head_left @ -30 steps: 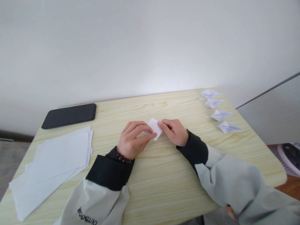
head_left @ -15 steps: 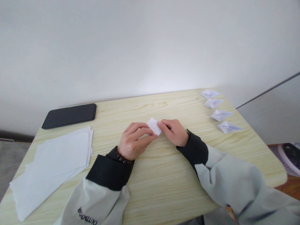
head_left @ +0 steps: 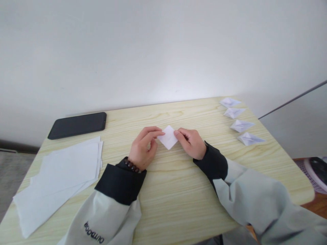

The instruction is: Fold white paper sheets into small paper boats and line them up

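Observation:
A small white folded paper [head_left: 168, 137], shaped like a diamond, is between my hands over the middle of the table. My right hand [head_left: 191, 142] pinches its right corner, thumb on top and the other fingers curled. At the left corner, the fingertips of my left hand [head_left: 144, 146] hold the paper, while the thumb is bent lower down, apart from it. How the left fingers lie behind the paper is hidden.
Several white folded paper boats [head_left: 242, 125] stand in a row at the table's right. A stack of white paper sheets [head_left: 68, 166] lies at the left, with a black smartphone [head_left: 77, 125] behind it. The wall [head_left: 163, 54] borders the table's [head_left: 178, 204] far edge.
My left thumb has drawn back from the paper's lower corner, and the left fingers have shifted up to its left corner. More of the paper shows. My right hand keeps its pinch.

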`<state>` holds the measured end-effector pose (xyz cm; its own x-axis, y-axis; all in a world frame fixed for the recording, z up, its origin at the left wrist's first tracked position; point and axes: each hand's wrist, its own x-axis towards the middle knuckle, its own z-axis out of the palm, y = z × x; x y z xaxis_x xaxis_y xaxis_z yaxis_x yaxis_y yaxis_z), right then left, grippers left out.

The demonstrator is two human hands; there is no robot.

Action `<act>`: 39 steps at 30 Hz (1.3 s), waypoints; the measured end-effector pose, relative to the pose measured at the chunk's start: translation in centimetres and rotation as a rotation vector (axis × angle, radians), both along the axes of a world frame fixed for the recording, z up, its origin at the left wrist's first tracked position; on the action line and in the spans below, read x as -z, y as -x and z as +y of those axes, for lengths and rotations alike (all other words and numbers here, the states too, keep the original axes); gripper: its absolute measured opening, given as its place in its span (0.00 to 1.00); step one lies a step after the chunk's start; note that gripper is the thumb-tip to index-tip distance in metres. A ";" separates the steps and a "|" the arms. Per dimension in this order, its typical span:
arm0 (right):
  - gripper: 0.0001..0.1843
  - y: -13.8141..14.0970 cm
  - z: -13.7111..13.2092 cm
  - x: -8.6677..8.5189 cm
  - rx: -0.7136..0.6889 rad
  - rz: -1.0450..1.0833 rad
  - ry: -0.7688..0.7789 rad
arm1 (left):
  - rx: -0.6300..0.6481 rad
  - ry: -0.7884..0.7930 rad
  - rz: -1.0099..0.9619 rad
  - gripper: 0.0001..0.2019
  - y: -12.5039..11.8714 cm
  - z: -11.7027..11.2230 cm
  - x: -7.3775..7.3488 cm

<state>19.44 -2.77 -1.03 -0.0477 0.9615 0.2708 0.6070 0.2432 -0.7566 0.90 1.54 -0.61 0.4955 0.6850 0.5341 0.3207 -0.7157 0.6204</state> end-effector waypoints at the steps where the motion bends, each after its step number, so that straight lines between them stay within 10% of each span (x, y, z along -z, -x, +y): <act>1: 0.19 0.0 0.0 0.0 -0.033 -0.024 -0.003 | -0.013 0.092 -0.020 0.13 0.0 -0.1 0.0; 7: 0.17 -0.1 0.1 0.0 -0.236 -0.197 -0.085 | -0.006 0.468 -0.009 0.16 0.0 -0.2 0.0; 19: 0.18 0.1 -0.1 0.2 -0.243 -0.250 -0.081 | -0.084 0.405 0.065 0.11 -0.1 -0.2 -0.1; 28: 0.19 0.2 0.1 0.0 -0.091 -0.165 -0.048 | 0.185 0.116 0.162 0.19 1.1 -0.1 0.0; 39: 0.10 0.3 -0.7 0.5 -0.069 -0.257 -0.094 | 0.165 -0.220 0.257 0.13 2.2 -0.6 0.3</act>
